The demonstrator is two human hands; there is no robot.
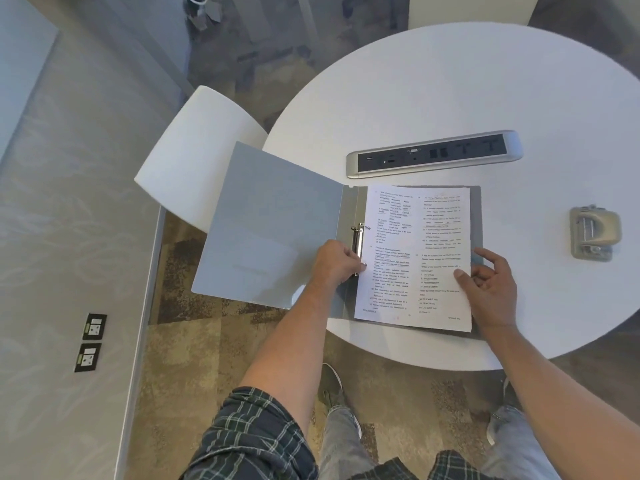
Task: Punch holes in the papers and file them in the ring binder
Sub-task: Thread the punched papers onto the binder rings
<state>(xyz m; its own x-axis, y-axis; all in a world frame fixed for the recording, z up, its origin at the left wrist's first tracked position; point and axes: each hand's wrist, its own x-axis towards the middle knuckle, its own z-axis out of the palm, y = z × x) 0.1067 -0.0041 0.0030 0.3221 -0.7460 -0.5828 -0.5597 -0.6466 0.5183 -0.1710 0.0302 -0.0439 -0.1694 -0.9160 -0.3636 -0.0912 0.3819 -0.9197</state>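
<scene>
The papers (415, 258) lie in the open ring binder (277, 223) at frame centre, long axis running up-frame. My left hand (337, 263) pinches their ringed left edge; my right hand (490, 284) presses flat, unclenched, on the opposite edge.

Evenly lit, soft and diffuse from overhead. White table (450, 81) bright to near washout, little surface detail. Faint, soft-edged shadows beneath binder cover (270, 216) and arms. Strong wide-angle bending toward frame edges; straight lines curved at left. Print on paper (415, 251) soft, unreadable. Floor at top blurred, slightly murky.
</scene>
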